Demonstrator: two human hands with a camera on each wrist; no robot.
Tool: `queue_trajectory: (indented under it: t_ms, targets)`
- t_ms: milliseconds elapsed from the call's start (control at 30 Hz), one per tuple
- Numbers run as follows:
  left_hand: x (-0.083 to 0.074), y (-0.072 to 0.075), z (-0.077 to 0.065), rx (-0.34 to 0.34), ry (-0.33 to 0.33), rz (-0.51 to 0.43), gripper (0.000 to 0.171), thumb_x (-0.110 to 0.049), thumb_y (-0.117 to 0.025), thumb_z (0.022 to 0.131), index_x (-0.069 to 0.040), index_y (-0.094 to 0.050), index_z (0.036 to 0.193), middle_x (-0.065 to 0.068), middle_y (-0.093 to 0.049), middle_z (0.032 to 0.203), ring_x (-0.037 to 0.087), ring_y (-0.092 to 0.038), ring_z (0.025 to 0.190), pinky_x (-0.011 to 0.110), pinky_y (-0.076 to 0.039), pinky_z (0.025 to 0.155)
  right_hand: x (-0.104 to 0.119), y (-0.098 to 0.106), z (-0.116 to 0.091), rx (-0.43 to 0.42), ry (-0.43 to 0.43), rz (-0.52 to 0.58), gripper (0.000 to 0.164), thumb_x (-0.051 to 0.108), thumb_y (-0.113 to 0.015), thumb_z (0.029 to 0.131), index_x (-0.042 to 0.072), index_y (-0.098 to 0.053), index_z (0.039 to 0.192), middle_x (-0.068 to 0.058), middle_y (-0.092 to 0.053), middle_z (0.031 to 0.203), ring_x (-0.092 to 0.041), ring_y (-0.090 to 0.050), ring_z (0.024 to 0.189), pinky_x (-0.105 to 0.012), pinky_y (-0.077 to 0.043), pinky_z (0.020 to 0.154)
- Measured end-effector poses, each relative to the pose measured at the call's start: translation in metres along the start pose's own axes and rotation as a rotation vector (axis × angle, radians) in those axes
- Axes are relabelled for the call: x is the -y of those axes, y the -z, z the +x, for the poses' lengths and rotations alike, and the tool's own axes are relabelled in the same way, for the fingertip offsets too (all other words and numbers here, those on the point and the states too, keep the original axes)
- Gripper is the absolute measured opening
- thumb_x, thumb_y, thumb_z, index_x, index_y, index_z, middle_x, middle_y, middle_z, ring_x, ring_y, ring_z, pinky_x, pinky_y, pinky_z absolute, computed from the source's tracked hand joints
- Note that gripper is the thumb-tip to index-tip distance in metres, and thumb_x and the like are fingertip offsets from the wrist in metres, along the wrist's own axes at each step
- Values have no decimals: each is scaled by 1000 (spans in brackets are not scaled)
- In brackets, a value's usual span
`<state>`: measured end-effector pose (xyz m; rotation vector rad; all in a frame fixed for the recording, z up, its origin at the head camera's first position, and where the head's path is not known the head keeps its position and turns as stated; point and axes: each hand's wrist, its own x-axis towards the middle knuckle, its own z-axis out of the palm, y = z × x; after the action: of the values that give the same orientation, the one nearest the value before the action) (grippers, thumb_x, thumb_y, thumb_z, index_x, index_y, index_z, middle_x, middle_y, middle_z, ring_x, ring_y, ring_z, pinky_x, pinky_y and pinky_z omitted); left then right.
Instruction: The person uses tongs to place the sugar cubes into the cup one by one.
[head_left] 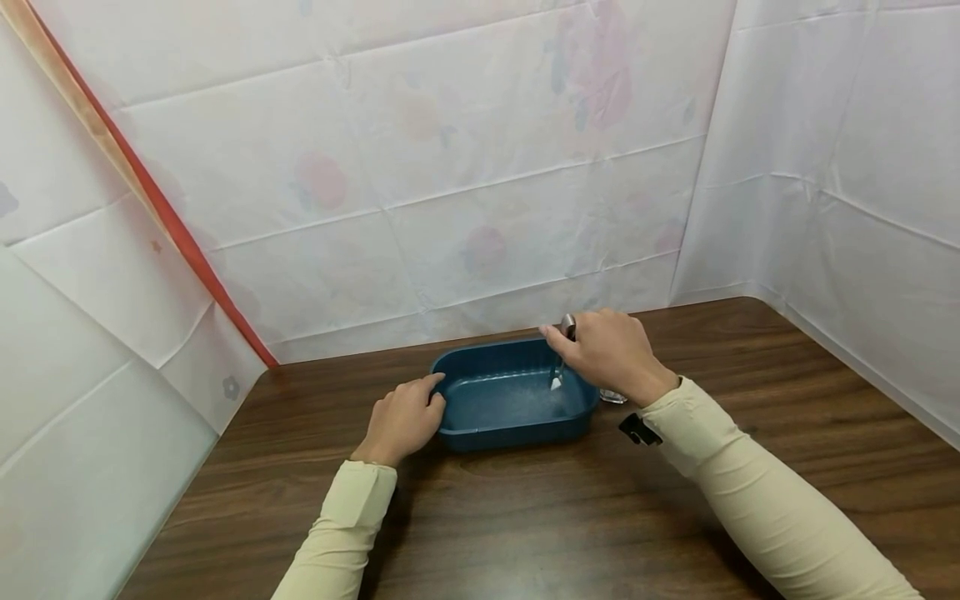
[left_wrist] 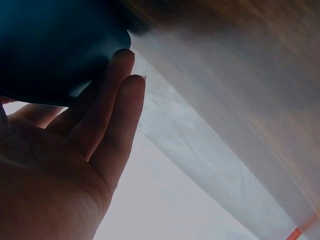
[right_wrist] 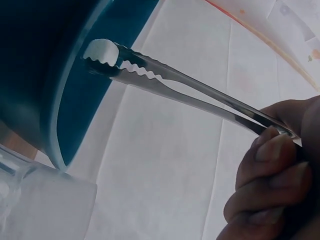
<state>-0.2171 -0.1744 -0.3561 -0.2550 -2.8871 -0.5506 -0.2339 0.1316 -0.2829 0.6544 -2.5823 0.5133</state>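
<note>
My right hand (head_left: 611, 350) grips metal tongs (right_wrist: 185, 95) with serrated tips, their handle end standing above its thumb in the head view. Between the tips sits a small white lump (right_wrist: 102, 51), held inside the right end of a blue rectangular basin (head_left: 495, 437). Its material is not clear. At the basin's left end, my left hand (head_left: 401, 417) touches the wall and rim. The left wrist view shows its fingers (left_wrist: 122, 107) nearly straight along the outside of the wall.
A clear glass or plastic container (head_left: 612, 397) stands just right of the basin, partly hidden by my right hand and wrist. The dark wooden table (head_left: 525, 525) meets pale patterned sheets (head_left: 465, 200) at the back and sides. A red ribbon-like strip (head_left: 172, 212) runs down at left.
</note>
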Motion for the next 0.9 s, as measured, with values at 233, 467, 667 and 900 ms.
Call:
queue_trajectory:
  t_ms: [233,467,667,900]
  targets:
    - [1,0,-1,-2,-1,8,41,-20,-48,100,-11,-62,138,11,-64,132,20,-57,73,33,-43,56,-1,2,1,-54,-1,16,58,44,-53,103,19,-37,53,5,-30,45,-14,-31,39,-27,-19,39]
    - [1,-1,-2,2,0,4,41,-21,-48,101,-11,-63,137,11,-64,133,23,-63,88,44,-54,74,-2,3,1,-106,-19,23,58,44,-52,103,19,-35,53,5,-29,46,-14,-28,40,-27,-19,40]
    - [0,0,-2,7,3,5,41,-22,-47,101,-11,-63,137,10,-64,133,23,-63,89,44,-54,75,-6,3,1,-141,-33,34,59,44,-52,103,19,-34,53,5,-28,46,-14,-26,39,-27,-17,40]
    - [0,0,-2,12,2,6,41,-22,-48,101,-11,-62,138,11,-63,134,26,-66,99,48,-55,80,-7,3,0,-217,-27,69,57,42,-52,103,18,-33,55,5,-26,47,-15,-25,39,-27,-15,40]
